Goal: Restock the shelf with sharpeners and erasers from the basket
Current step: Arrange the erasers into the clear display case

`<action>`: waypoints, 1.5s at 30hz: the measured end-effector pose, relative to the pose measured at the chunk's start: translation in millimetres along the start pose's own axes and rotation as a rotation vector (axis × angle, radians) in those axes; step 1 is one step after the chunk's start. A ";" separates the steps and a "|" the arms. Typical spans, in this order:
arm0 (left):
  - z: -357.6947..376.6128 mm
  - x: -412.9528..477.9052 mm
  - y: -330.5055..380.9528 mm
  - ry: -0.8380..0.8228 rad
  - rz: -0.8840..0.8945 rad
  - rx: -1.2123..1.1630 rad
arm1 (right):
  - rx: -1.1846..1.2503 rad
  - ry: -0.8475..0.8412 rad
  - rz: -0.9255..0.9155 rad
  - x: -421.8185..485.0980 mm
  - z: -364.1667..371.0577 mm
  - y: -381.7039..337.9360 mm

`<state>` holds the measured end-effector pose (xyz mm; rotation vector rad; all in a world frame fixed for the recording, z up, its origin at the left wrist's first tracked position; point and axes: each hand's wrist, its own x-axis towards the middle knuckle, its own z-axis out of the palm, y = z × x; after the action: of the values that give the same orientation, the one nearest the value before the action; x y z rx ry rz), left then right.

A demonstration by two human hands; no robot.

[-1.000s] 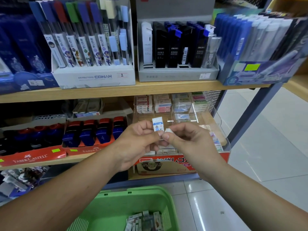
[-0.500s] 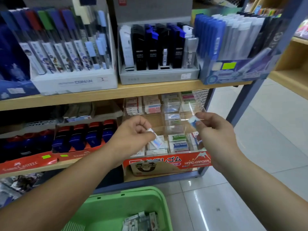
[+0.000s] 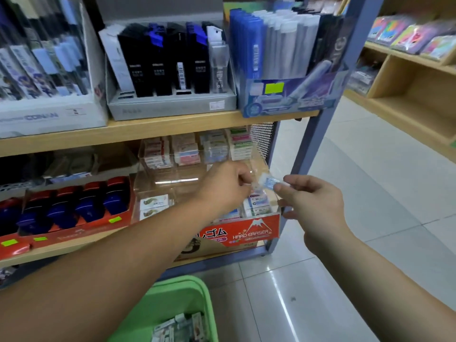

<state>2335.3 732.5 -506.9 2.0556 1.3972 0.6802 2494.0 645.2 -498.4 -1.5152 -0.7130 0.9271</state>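
Far left of the grip, sharpeners point(image 3: 74, 208) sit boxed on the shelf. Just left, the left hand point(image 3: 227, 186) pinches a small white piece point(image 3: 254, 185), blurred. The right hand point(image 3: 311, 201) pinches an eraser point(image 3: 268, 181) before the clear tray point(image 3: 172, 178), with the green basket point(image 3: 187, 283) below.

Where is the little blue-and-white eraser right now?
Head view, just right of centre: the eraser is held between the left hand and right hand, in front of the clear bins, above the red box.

Glossy floor tiles point(image 3: 370, 218); green plastic basket point(image 3: 197, 290)
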 end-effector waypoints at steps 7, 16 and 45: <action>10.4 -5.2 -6.0 0.000 0.191 0.513 | 0.044 -0.013 0.065 1.0 -5.8 -1.0; -26.4 -22.2 19.8 -0.183 -0.007 -0.284 | 0.015 -0.114 0.048 -3.1 -4.1 0.1; -89.9 -133.4 -54.0 0.110 0.141 0.199 | -0.572 -0.765 -0.205 -71.6 32.2 -4.7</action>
<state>2194.9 638.2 -492.9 2.3215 1.4406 0.7487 2430.6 601.3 -482.9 -1.5031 -1.7713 1.2127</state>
